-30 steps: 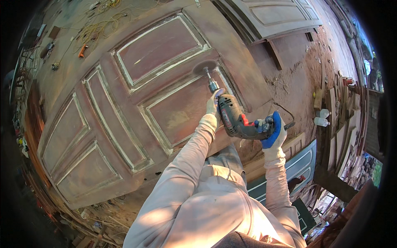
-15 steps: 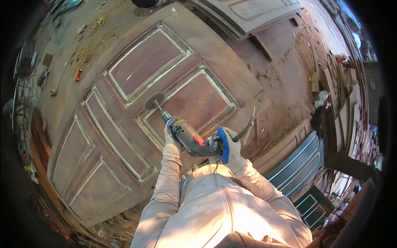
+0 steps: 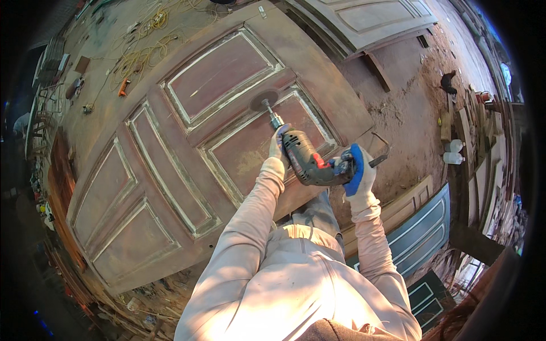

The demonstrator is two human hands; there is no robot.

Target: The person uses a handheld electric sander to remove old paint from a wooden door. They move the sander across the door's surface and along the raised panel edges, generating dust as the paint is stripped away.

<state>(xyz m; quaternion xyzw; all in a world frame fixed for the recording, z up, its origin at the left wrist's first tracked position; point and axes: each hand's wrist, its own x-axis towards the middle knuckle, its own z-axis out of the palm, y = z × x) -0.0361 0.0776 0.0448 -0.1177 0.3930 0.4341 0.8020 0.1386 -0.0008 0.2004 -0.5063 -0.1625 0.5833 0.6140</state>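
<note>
Both gloved hands hold a dark green-black power drill with a red patch on its side. My left hand wraps round its front, just behind the chuck. Around the rear handle is my right hand, in a white and blue glove; the cable comes out beside it. A round sanding disc, blurred, is fitted on the drill's shaft. It lies over the rail between two recessed panels of a brown wooden door. Whitish bands run along the panels' mouldings. Whether the disc touches the wood I cannot tell.
Yellow cable lies tangled on the floor at far left, near an orange tool. Another panelled door rests at the back. To the right are a blue-grey door, white jugs, stacked boards and a dark chicken.
Both hands and the drill have moved right and away from me, carrying the disc along the door's rail. My arms reach further out. The chicken has come into clearer sight at right.
</note>
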